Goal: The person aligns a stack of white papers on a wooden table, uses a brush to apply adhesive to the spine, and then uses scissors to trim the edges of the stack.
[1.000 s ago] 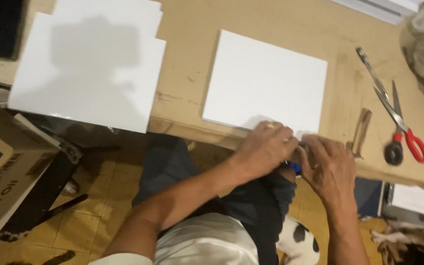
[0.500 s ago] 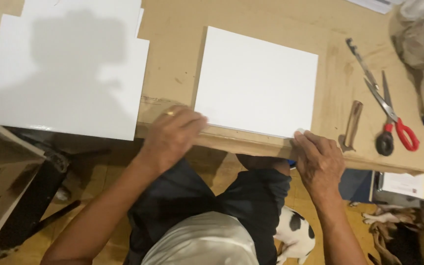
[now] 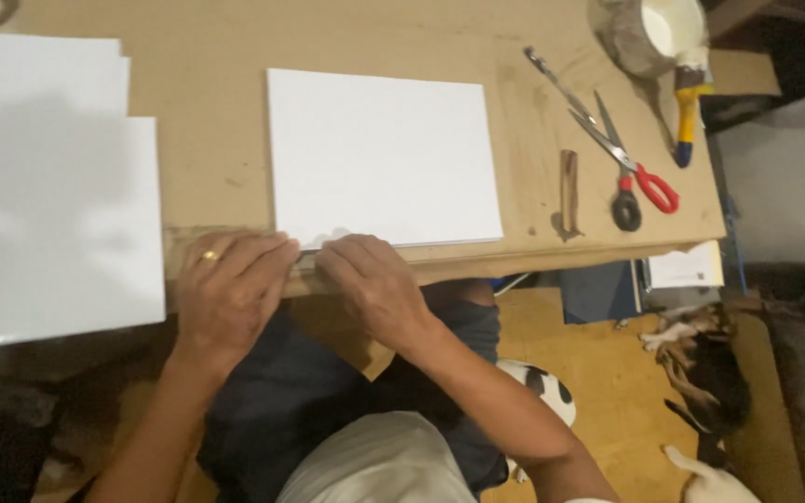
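A white rectangular board (image 3: pixel 379 154) lies flat on the brown cardboard-covered table (image 3: pixel 207 158). My left hand (image 3: pixel 230 284), with a ring on one finger, rests palm down at the table's near edge, fingertips touching the board's near left corner. My right hand (image 3: pixel 375 279) lies just beside it, fingers curled against the board's near edge. Whether either hand pinches something small at that edge is hidden by the fingers.
A stack of larger white sheets (image 3: pixel 48 186) overhangs the table at the left. Scissors with a red and a black handle (image 3: pixel 621 158), a small brown stick (image 3: pixel 568 191), a brush with a yellow handle (image 3: pixel 687 116) and a pot (image 3: pixel 649 33) lie at the right. Cats (image 3: pixel 701 363) lie on the floor.
Both hands slid left along the near edge of the table and came together at the board's near left corner. The view shifted right and closer.
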